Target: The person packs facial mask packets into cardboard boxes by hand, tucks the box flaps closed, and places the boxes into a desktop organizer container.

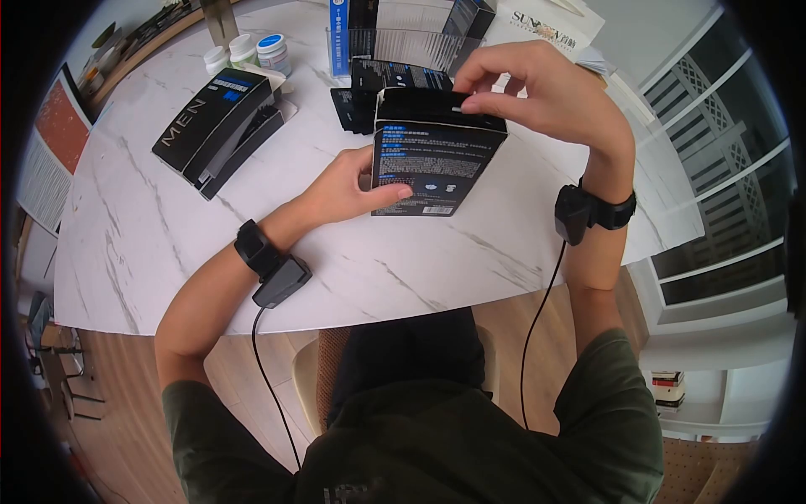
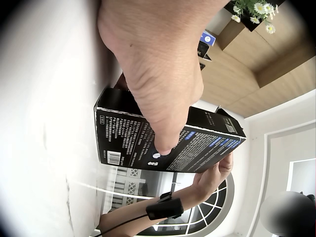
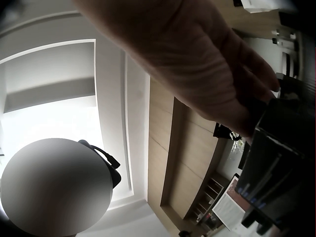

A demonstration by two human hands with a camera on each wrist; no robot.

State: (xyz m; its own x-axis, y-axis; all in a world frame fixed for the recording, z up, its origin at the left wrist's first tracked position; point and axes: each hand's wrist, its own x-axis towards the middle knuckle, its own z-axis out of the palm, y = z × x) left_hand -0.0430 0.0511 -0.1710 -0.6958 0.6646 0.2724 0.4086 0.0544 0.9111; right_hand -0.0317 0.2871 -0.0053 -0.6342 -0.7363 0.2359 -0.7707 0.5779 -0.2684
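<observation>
A black cardboard box [image 1: 432, 164] with blue and white print stands on the marbled table [image 1: 277, 277]. My left hand [image 1: 348, 189] holds it low on its left side, the thumb lying across the printed face. In the left wrist view that thumb presses near the barcode end of the face, and the other fingers are hidden behind. At the box's top right edge, my right hand [image 1: 537, 92] pinches the top flap [image 1: 420, 105] between curled fingers and thumb. Black packets [image 1: 353, 109] lie behind the box, partly covered by it.
Another black box [image 1: 210, 126] marked MEN lies to the left, its end open. Several small white-bodied bottles [image 1: 273, 55] stand at the back left. A clear organiser [image 1: 403, 46], a blue box [image 1: 339, 38] and a white paper bag [image 1: 546, 29] are at the back.
</observation>
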